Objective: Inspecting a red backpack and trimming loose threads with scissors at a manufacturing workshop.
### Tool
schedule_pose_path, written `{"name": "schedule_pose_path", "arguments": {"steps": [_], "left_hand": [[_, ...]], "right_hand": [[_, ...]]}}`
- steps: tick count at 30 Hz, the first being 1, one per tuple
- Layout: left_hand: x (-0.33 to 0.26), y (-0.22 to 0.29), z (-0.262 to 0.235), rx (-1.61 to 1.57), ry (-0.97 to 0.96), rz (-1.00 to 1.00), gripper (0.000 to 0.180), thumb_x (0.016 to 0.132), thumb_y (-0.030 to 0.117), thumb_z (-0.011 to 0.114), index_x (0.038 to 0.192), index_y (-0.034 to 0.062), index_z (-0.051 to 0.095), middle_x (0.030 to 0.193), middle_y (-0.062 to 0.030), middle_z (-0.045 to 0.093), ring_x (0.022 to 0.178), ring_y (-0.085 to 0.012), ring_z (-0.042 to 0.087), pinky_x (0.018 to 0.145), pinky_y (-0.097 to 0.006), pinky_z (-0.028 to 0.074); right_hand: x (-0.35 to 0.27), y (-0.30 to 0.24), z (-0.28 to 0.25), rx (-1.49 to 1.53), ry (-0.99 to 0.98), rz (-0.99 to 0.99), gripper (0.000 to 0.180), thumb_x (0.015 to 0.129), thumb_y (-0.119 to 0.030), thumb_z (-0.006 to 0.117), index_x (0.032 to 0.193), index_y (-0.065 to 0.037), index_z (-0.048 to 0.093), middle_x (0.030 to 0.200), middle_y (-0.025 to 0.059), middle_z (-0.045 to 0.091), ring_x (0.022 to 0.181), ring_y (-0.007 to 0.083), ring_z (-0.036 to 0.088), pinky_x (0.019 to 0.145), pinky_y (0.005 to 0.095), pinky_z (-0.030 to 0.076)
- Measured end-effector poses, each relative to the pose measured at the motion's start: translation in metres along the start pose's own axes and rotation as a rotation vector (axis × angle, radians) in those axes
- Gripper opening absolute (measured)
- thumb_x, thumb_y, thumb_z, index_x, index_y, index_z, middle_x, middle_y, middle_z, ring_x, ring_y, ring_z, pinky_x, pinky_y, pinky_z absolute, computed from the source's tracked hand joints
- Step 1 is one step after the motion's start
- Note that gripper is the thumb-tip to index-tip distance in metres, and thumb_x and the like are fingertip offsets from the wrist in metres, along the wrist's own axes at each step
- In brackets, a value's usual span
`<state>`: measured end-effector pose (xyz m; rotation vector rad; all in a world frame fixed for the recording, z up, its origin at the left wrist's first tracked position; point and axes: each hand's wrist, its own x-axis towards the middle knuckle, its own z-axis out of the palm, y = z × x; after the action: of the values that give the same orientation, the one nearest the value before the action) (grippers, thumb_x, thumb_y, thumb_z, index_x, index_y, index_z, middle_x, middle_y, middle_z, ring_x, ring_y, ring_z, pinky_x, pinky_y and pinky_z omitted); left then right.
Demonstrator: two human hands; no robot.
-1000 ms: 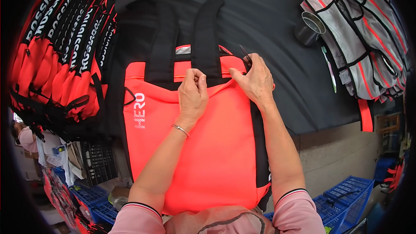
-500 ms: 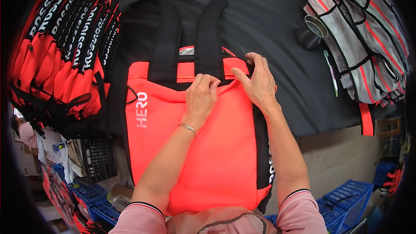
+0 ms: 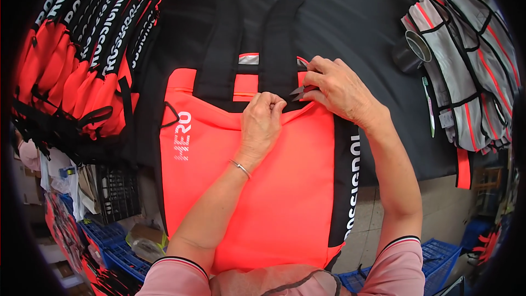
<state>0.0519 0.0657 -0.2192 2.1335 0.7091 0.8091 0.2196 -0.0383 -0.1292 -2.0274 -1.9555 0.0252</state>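
A bright coral-red and black backpack [image 3: 274, 197] lies in front of me, its two black shoulder straps [image 3: 278, 41] stretched away from me. Over its upper edge, my left hand [image 3: 262, 123] is closed in a pinch; what sits between the fingertips is too small to make out. My right hand [image 3: 342, 90] grips small dark thread snips [image 3: 298, 94]. Their blades point left, toward the left fingertips, close to the base of the right strap. A fold of the red panel rises between the two hands.
Red and black bags [image 3: 82, 77] are piled at the left on the black-covered table [image 3: 356, 27]. At the right lie grey pieces with red stripes [image 3: 455, 60], a dark metal cup [image 3: 410, 52] and a toothbrush [image 3: 428, 104]. Blue crates [image 3: 438, 263] stand below the table.
My right hand has turned inward, and the snips' blades now show near the left fingertips. The left hand keeps its pinch at the upper edge. The whole view has shifted slightly.
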Motion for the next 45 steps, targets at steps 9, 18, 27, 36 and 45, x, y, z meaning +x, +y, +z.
{"name": "schedule_pose_path", "arguments": {"steps": [9, 18, 27, 36, 45], "left_hand": [[0.001, 0.001, 0.004, 0.013, 0.028, 0.010, 0.007, 0.087, 0.004, 0.066, 0.085, -0.0011, 0.062, 0.077, -0.0084, 0.062, 0.062, -0.0169, 0.059, 0.059, -0.031, 0.048], [0.004, 0.001, 0.002, 0.009, 0.062, 0.024, 0.006, 0.087, 0.003, 0.066, 0.085, -0.0010, 0.062, 0.076, -0.0087, 0.061, 0.061, -0.0188, 0.059, 0.058, -0.031, 0.048], [-0.087, 0.045, 0.000, -0.256, -0.458, 0.795, 0.019, 0.079, 0.013, 0.074, 0.074, 0.0066, 0.058, 0.080, -0.0061, 0.060, 0.096, -0.0303, 0.064, 0.083, -0.037, 0.051], [-0.035, 0.051, -0.049, -0.168, -0.059, 0.499, 0.010, 0.089, -0.001, 0.061, 0.098, -0.0009, 0.063, 0.094, -0.0107, 0.067, 0.087, -0.0259, 0.067, 0.073, -0.034, 0.054], [0.032, -0.015, -0.051, 0.278, -0.097, 0.166, 0.011, 0.080, 0.005, 0.074, 0.076, -0.0025, 0.067, 0.071, -0.0127, 0.065, 0.064, -0.0238, 0.067, 0.057, -0.033, 0.053]], "right_hand": [[0.011, 0.013, 0.009, 0.059, -0.033, -0.129, 0.013, 0.080, -0.016, 0.073, 0.084, -0.005, 0.066, 0.096, 0.0060, 0.060, 0.092, 0.0212, 0.059, 0.080, 0.0342, 0.042], [0.012, 0.010, 0.012, -0.049, -0.036, -0.158, 0.020, 0.080, -0.022, 0.073, 0.079, -0.003, 0.066, 0.091, 0.0051, 0.058, 0.086, 0.0205, 0.059, 0.078, 0.0326, 0.043], [0.016, -0.002, 0.006, 0.347, 0.474, 0.389, 0.039, 0.077, -0.027, 0.080, 0.100, 0.000, 0.065, 0.099, 0.0125, 0.060, 0.092, 0.0246, 0.062, 0.082, 0.0378, 0.051], [0.012, -0.032, 0.043, 0.706, 0.551, 0.770, 0.024, 0.079, -0.004, 0.077, 0.099, -0.002, 0.064, 0.072, 0.0035, 0.064, 0.067, 0.0139, 0.063, 0.065, 0.0299, 0.052], [0.014, -0.025, 0.055, 0.714, 0.587, 0.714, 0.019, 0.079, 0.001, 0.074, 0.096, -0.001, 0.064, 0.072, 0.0042, 0.065, 0.064, 0.0138, 0.063, 0.063, 0.0289, 0.052]]}}
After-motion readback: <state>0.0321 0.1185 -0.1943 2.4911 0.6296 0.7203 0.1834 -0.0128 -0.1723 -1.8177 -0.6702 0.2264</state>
